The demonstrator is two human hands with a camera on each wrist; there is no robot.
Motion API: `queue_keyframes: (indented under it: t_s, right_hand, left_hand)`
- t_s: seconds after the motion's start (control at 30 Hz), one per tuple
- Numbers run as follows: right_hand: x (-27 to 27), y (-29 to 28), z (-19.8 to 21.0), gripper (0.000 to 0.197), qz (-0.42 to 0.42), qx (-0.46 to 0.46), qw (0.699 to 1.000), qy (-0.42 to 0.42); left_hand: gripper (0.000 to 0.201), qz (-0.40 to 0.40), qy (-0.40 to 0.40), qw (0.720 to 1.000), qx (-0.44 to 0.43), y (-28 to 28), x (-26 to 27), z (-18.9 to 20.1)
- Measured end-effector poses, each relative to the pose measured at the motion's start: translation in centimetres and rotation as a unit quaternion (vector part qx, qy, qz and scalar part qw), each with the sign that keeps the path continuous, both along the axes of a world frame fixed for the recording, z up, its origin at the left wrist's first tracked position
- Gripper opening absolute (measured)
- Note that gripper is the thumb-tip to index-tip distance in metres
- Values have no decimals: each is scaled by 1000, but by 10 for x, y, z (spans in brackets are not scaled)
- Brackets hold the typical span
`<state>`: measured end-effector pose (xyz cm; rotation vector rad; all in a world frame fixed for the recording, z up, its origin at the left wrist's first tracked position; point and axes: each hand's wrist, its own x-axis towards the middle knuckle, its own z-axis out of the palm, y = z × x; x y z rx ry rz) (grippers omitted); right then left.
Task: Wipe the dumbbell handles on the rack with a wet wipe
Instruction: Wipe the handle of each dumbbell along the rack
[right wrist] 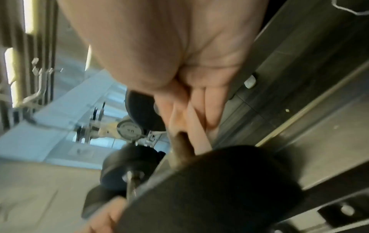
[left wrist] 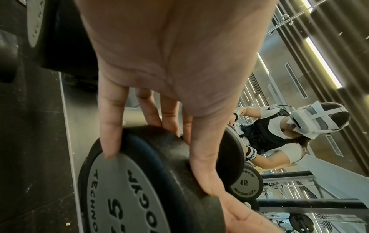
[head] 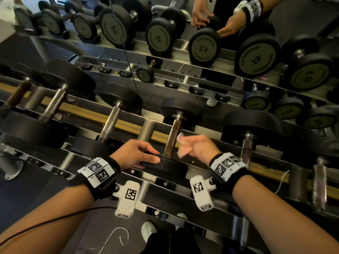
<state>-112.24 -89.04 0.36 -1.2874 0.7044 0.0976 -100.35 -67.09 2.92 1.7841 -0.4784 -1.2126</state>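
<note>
A dumbbell lies across the rack in front of me, its rusty brown handle (head: 171, 138) running away from me. My left hand (head: 141, 153) grips its near black head (head: 165, 167), fingers and thumb curled over the rim. The left wrist view shows that head (left wrist: 129, 189) marked 7.5, with my left hand (left wrist: 169, 94) spanning it. My right hand (head: 190, 146) is blurred just right of the handle, fingers extended toward it. In the right wrist view my right hand (right wrist: 199, 102) has straight fingers beside the handle (right wrist: 181, 146), above the head (right wrist: 219, 189). No wet wipe is clearly visible.
Neighbouring dumbbells flank this one, with one handle (head: 110, 121) to the left and another (head: 247, 149) to the right. A mirror (head: 201, 43) behind the rack reflects the dumbbells and my hands. Steel rack rails (head: 183, 195) run below my wrists. My shoe (head: 148, 230) is on the floor.
</note>
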Motion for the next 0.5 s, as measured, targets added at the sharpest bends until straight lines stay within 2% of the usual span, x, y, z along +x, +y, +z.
queue_keyframes:
  t_s: [0.07,0.13,0.2,0.27,0.3,0.4,0.5]
  right_hand:
    - [9,-12,2,30,-76,-80,994,-8]
    - [19,-7,4,37,-94,-93,991,-20]
    - [27,6,1,36,-30,-178,983,-18]
    - [25,17,-6,40,45,-300,952,-26]
    - [21,19,-9,42,65,-323,944,-27]
    - [1,23,-10,39,115,-304,945,-21]
    - [-8,21,-6,28,125,-211,969,-13]
  left_hand:
    - [21,4,-4,1000,-3,1,-1,0]
    - [18,8,-5,1000,-7,1,-2,-1]
    - [16,12,-6,1000,-6,2,-3,-3]
    - [17,19,-9,1000,-3,2,-3,-5]
    - [18,24,-12,1000,0,3,-4,-6]
    - [26,30,-17,999,8,3,-4,-8]
    - [31,30,-13,999,9,2,-4,-4]
